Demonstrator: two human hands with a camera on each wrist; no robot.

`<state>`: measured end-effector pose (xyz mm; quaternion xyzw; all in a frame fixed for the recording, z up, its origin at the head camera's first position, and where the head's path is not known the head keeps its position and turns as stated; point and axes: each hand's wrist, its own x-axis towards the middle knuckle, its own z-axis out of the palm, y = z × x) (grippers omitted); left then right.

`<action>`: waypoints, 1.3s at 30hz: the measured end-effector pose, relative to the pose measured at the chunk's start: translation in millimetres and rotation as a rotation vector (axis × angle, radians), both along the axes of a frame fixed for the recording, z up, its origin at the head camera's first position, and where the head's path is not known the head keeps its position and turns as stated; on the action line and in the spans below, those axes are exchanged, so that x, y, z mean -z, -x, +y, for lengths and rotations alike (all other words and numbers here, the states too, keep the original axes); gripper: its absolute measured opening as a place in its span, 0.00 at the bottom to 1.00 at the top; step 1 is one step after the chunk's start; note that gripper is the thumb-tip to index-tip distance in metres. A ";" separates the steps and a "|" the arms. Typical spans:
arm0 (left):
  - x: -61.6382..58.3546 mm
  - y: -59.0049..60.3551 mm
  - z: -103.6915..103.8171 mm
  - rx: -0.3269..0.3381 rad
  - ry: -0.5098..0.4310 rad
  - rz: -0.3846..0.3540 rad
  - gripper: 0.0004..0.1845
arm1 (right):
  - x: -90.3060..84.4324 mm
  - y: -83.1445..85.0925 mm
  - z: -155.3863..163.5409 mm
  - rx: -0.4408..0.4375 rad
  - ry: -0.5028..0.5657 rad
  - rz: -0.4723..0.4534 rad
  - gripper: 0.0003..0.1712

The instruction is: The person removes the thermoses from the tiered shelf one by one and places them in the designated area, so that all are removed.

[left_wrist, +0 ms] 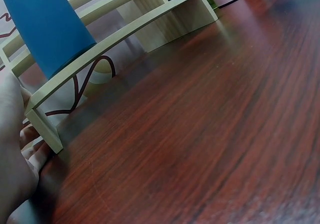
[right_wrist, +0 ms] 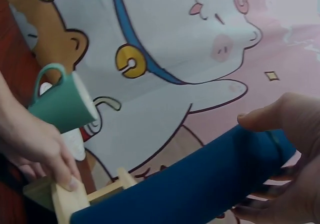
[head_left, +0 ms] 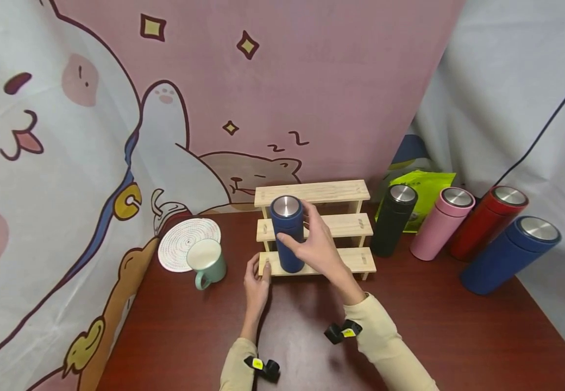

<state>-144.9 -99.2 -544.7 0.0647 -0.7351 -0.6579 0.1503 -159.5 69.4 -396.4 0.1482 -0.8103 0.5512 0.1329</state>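
My right hand wraps the blue flask, which stands upright on the bottom step of the wooden rack (three steps); my left hand pinches the rack's left end.

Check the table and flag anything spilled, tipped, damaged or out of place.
Nothing stands out. The blue bottle stands upright on the wooden rack's lowest step, gripped by the right hand; the left hand steadies the rack's corner.

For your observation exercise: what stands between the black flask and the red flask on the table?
In the head view, the pink flask stands between the black flask and the red flask.
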 end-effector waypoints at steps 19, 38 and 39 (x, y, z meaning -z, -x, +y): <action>1.2 -0.1 2.4 -0.007 0.004 -0.012 0.24 | 30.3 2.9 -3.2 0.188 -0.116 0.347 0.51; 2.0 -0.2 1.0 -0.014 -0.017 0.000 0.23 | 43.4 -6.2 48.0 0.314 -0.117 0.538 0.49; 2.0 -0.2 1.1 -0.015 -0.017 0.003 0.23 | 43.2 -7.1 51.3 0.321 -0.120 0.543 0.49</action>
